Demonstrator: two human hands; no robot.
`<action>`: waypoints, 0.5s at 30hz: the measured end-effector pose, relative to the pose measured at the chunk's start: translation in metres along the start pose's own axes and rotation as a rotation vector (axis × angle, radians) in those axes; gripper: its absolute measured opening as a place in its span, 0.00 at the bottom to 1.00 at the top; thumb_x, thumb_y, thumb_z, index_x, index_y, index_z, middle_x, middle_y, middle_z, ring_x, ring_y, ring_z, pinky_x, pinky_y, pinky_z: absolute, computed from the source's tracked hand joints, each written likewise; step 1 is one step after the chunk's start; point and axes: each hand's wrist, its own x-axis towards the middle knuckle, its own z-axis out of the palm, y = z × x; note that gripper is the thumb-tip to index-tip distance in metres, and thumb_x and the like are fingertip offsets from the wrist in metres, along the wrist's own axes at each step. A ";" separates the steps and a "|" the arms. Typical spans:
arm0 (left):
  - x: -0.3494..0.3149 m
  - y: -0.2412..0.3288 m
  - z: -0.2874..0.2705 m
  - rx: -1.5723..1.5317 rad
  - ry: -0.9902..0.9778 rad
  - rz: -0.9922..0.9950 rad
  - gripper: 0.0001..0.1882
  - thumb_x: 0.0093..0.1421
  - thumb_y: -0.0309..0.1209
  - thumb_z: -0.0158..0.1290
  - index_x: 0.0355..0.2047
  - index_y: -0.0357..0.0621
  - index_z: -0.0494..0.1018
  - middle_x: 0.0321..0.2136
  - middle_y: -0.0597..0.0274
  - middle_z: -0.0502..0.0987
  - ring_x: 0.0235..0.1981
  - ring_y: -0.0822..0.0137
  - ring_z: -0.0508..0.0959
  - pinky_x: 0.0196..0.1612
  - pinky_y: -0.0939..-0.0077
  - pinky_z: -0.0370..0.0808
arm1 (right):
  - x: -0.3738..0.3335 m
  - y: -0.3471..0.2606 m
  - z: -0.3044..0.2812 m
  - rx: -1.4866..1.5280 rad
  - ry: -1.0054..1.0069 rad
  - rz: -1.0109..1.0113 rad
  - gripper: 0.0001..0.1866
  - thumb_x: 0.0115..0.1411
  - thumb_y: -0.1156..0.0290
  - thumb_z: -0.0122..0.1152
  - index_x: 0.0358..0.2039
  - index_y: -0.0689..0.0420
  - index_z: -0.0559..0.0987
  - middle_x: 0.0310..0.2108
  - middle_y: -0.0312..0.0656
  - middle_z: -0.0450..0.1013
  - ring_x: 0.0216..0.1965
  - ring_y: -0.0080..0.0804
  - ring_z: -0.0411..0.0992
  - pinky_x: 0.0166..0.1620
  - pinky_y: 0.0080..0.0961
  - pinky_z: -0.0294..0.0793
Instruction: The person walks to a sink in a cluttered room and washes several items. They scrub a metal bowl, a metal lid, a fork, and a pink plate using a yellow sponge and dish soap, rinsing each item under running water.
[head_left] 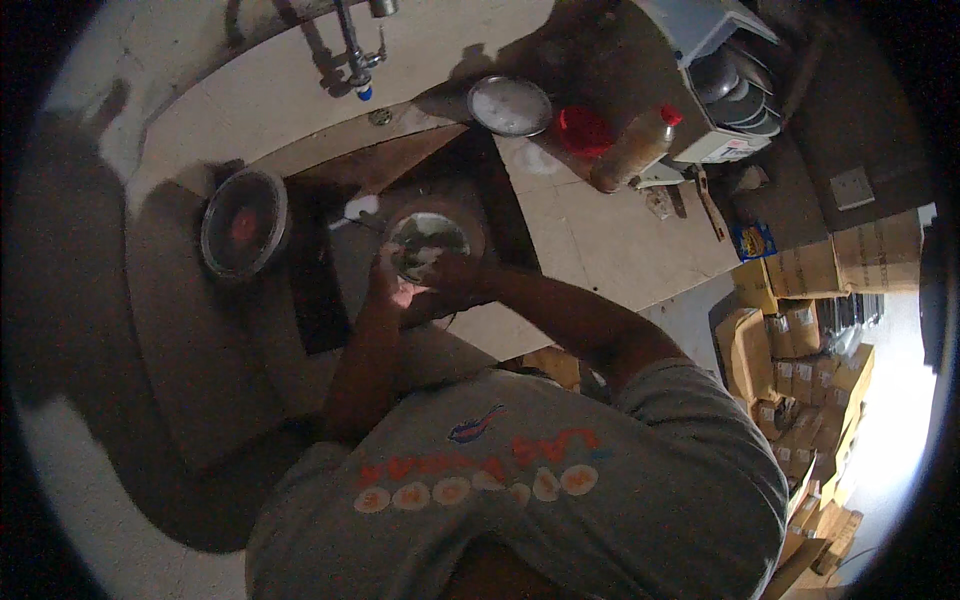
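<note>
Over the dark square sink (512,215) I hold a round metal bowl (440,228) with a pale, shiny inside. My left hand (393,280) grips its near left side. At the near right rim is my right hand (455,271), its fingers curled in over the bowl's inside. Shadow hides whether a small thing sits in those fingers. Whitish patches show within the bowl; I cannot tell whether they are suds or reflections. Left of the bowl, in the sink, lies a small white object (362,206) of unclear kind.
A tap (360,75) with a blue tip hangs beyond the sink. A large round basin (243,225) stands to the left. Along the right counter are a metal plate (510,105), a red bowl (585,131), a red-capped bottle (640,145) and a dish rack (735,95). Cardboard boxes (800,375) are piled far right.
</note>
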 end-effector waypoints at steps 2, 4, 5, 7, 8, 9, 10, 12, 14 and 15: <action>-0.002 0.007 0.014 0.065 0.095 0.026 0.28 0.69 0.48 0.44 0.62 0.45 0.67 0.57 0.56 0.74 0.58 0.55 0.73 0.58 0.49 0.72 | -0.009 0.023 -0.015 -0.182 -0.136 0.077 0.20 0.62 0.58 0.56 0.52 0.49 0.80 0.40 0.51 0.80 0.42 0.53 0.77 0.46 0.48 0.76; -0.007 0.012 0.032 0.095 0.134 0.066 0.29 0.71 0.50 0.43 0.62 0.43 0.67 0.58 0.55 0.73 0.59 0.54 0.72 0.58 0.53 0.72 | -0.006 0.023 -0.033 -0.224 0.002 0.308 0.17 0.62 0.60 0.56 0.49 0.51 0.80 0.40 0.52 0.79 0.45 0.51 0.77 0.48 0.49 0.77; -0.011 0.013 0.042 0.092 0.127 0.098 0.29 0.71 0.51 0.43 0.62 0.42 0.68 0.58 0.54 0.72 0.60 0.53 0.72 0.58 0.54 0.72 | 0.008 0.009 -0.053 -0.168 0.208 0.488 0.16 0.62 0.60 0.57 0.46 0.53 0.82 0.40 0.52 0.79 0.48 0.50 0.76 0.49 0.49 0.77; -0.022 0.024 0.078 0.118 0.109 0.000 0.27 0.71 0.49 0.45 0.62 0.43 0.67 0.58 0.56 0.73 0.59 0.54 0.73 0.58 0.50 0.73 | 0.037 -0.016 -0.089 0.143 0.340 0.900 0.16 0.62 0.59 0.58 0.45 0.54 0.82 0.41 0.53 0.79 0.50 0.50 0.76 0.52 0.49 0.76; -0.024 0.029 0.090 0.135 0.097 -0.048 0.27 0.71 0.48 0.46 0.62 0.44 0.67 0.58 0.56 0.73 0.58 0.54 0.74 0.58 0.48 0.74 | 0.055 -0.027 -0.104 0.405 0.255 1.110 0.17 0.63 0.58 0.56 0.48 0.52 0.81 0.42 0.53 0.79 0.51 0.52 0.76 0.54 0.48 0.76; -0.009 0.030 0.067 0.188 0.122 -0.013 0.28 0.71 0.50 0.45 0.63 0.45 0.66 0.59 0.55 0.72 0.60 0.52 0.72 0.58 0.44 0.73 | 0.059 -0.031 -0.106 0.419 0.134 1.053 0.19 0.63 0.56 0.56 0.48 0.53 0.81 0.42 0.53 0.79 0.51 0.53 0.77 0.55 0.48 0.75; 0.014 0.030 0.021 0.237 0.165 0.037 0.30 0.70 0.53 0.45 0.63 0.46 0.66 0.60 0.53 0.71 0.61 0.51 0.70 0.57 0.40 0.72 | 0.069 -0.040 -0.110 0.436 0.011 0.967 0.20 0.63 0.54 0.56 0.49 0.53 0.81 0.43 0.54 0.79 0.51 0.54 0.77 0.56 0.47 0.75; 0.026 0.030 0.006 0.295 0.281 0.037 0.32 0.70 0.56 0.45 0.64 0.49 0.66 0.61 0.52 0.69 0.62 0.48 0.68 0.56 0.33 0.71 | 0.051 -0.042 -0.087 0.061 -0.141 0.514 0.22 0.61 0.52 0.57 0.45 0.56 0.82 0.42 0.55 0.79 0.49 0.54 0.78 0.54 0.47 0.76; 0.005 0.049 0.045 0.320 0.454 -0.027 0.32 0.69 0.57 0.45 0.65 0.52 0.65 0.62 0.52 0.68 0.62 0.46 0.68 0.53 0.27 0.70 | 0.020 -0.041 -0.081 -0.127 -0.045 0.409 0.22 0.61 0.53 0.58 0.42 0.59 0.82 0.40 0.55 0.80 0.47 0.54 0.79 0.51 0.47 0.78; -0.006 0.052 0.069 0.319 0.440 -0.045 0.31 0.69 0.56 0.47 0.62 0.50 0.67 0.59 0.52 0.71 0.58 0.47 0.71 0.51 0.32 0.73 | 0.011 -0.039 -0.088 -0.142 -0.037 0.362 0.21 0.60 0.54 0.58 0.41 0.59 0.82 0.39 0.55 0.80 0.46 0.54 0.79 0.50 0.48 0.78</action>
